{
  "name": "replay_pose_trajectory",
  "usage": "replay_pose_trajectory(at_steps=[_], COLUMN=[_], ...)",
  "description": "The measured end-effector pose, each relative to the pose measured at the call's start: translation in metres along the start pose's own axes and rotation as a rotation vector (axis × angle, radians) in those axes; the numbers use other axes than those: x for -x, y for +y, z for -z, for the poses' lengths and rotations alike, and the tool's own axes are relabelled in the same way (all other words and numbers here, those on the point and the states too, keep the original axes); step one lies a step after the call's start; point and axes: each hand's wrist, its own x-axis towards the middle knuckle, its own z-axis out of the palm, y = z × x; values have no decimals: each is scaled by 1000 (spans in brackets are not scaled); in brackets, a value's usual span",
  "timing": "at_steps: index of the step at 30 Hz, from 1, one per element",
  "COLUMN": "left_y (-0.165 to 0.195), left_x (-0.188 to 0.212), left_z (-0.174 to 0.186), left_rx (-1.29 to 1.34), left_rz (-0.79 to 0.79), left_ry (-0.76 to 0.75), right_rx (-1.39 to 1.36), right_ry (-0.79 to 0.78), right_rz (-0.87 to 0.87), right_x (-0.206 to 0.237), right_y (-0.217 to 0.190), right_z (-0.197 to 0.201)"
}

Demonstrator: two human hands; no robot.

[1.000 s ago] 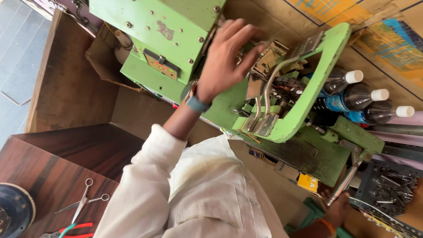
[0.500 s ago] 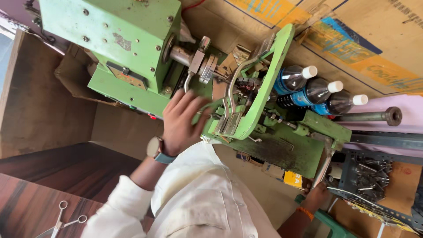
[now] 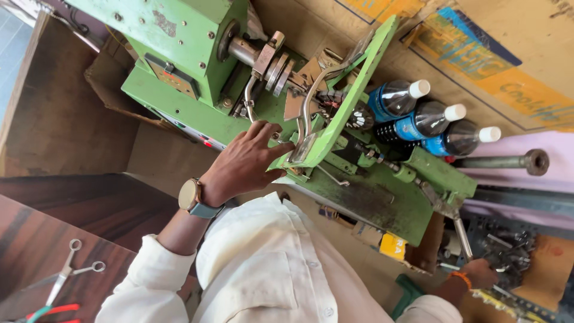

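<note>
— Green metal everywhere! What is that big thing?

— It is a green machine [image 3: 197, 72], sitting in the far middle of the scene. The left hand [image 3: 248, 161] is resting on its near edge, just beside a bent metal lever [image 3: 311, 113].

— Is the hand holding anything?

— Its fingers [image 3: 269, 134] are bending a little and lying spread on the machine, not squeezing anything. A watch [image 3: 194, 197] is sitting on the wrist.

— And the other hand?

— The right hand [image 3: 478, 275] is reaching low on the right and closing around a thin metal handle [image 3: 461, 236].

— What else?

— Three dark bottles [image 3: 427, 119] are lying on the right. Scissors [image 3: 69, 272] are lying on the brown table [image 3: 36, 239], near left.
</note>
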Motion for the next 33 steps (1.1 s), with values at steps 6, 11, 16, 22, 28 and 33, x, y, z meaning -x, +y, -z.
replay_pose_trajectory(at_steps=[6, 11, 16, 22, 28, 33], left_y=[19, 23, 24, 16, 0, -12], left_x=[3, 3, 5, 5, 9, 13], left_z=[-13, -25, -31, -46, -60, -91], left_rx=[40, -21, -87, 10, 84, 607], left_rz=[37, 75, 80, 85, 85, 300], left_ry=[147, 191, 227, 358, 410, 919], right_rx=[-226, -1003, -586, -406, -420, -380], right_ry=[302, -285, -887, -991, -1070, -1043], right_rz=[402, 1016, 1597, 1528, 1481, 1418], right_x=[-32, 71, 239, 306, 301, 302], right_y=[-80, -206, -327, -347, -340, -339], right_z=[-13, -49, -87, -82, -90, -94])
